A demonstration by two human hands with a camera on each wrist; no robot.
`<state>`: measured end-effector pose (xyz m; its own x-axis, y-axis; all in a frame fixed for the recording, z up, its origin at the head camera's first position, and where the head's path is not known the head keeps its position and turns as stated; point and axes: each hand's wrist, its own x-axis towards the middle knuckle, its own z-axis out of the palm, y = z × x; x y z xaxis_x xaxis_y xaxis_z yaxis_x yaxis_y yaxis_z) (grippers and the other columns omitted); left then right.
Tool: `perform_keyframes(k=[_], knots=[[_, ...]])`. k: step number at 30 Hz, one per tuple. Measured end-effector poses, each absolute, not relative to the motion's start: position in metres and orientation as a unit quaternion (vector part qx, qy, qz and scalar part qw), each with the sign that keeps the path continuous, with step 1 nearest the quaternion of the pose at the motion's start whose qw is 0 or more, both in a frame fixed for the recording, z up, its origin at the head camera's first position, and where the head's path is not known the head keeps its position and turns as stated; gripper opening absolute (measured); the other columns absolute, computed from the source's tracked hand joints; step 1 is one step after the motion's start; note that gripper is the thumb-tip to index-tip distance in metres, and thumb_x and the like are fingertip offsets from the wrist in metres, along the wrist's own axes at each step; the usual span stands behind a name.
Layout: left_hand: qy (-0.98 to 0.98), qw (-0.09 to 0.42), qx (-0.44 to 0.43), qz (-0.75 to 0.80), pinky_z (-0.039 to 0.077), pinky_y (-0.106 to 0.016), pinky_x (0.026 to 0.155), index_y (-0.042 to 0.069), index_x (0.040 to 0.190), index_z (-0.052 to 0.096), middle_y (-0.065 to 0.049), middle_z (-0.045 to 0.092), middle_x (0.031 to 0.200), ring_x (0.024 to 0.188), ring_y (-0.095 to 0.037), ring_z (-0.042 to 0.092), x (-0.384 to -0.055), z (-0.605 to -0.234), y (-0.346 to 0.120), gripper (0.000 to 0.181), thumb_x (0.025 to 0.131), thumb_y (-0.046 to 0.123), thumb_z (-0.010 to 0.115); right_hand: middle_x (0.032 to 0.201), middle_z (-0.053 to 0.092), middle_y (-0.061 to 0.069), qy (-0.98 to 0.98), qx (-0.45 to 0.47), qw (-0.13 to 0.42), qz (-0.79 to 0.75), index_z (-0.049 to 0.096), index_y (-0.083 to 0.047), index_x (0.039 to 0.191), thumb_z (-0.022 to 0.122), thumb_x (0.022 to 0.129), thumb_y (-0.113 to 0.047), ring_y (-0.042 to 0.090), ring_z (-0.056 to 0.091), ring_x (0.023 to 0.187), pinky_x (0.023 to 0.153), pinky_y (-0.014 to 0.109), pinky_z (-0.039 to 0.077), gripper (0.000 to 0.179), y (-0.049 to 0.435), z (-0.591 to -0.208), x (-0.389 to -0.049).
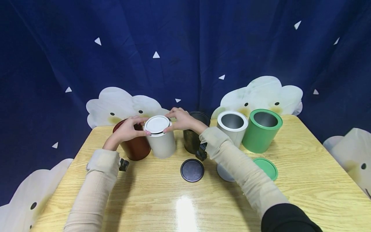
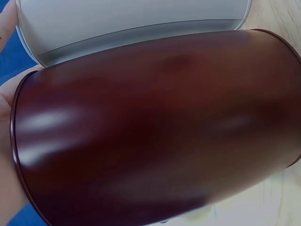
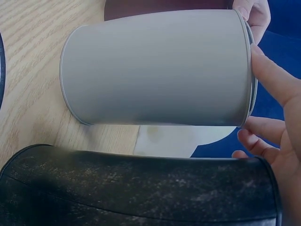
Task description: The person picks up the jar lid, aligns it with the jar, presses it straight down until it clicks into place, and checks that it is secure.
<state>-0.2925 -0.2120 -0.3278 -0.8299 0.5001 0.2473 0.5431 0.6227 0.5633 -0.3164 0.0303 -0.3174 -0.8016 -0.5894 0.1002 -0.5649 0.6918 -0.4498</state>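
I saw L hand & R hand pinching white lid at opp. edges, prob. to keep it level atop off-white can.

1. Stretched left arm and right arm forward, converging.
2. Turned left hand inward, gripping between parted thumb and fingers.
3. Mirrored this with right hand, close opposite.

My off-white can is plain; I see a dark-red can, speckled black can, green can.
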Motion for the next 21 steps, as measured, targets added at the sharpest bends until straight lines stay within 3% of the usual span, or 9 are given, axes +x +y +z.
perform_keyframes(k=[12,21], knots=[[-0.909,0.021,-0.267,-0.320,0.037,-0.037,0.075,-0.008,0.116,0.057,-0.014,0.055,0.089,0.085,-0.026,0.046,-0.2916,-0.3268,-0.2112,0.054,0.072,0.014,0.077,0.117,0.051,0.009,0.920,-0.311,0.024,-0.238,0.055,-0.008,0.127,0.076,0.071,-0.040,0.024,0.041,0.109,0.092,0.039,0.030,0.068,0.0304,-0.3196,-0.3168],[-0.908,0.029,-0.264,-0.323,0.036,-0.035,0.071,-0.005,0.108,0.062,-0.012,0.054,0.084,0.082,-0.024,0.044,-0.2916,-0.3275,-0.2081,0.042,0.072,0.012,0.076,0.112,0.051,0.007,0.919,-0.314,0.013,-0.237,0.059,-0.010,0.123,0.075,0.072,-0.039,0.022,0.042,0.104,0.088,0.036,0.031,0.061,0.0297,-0.3215,-0.3167]])
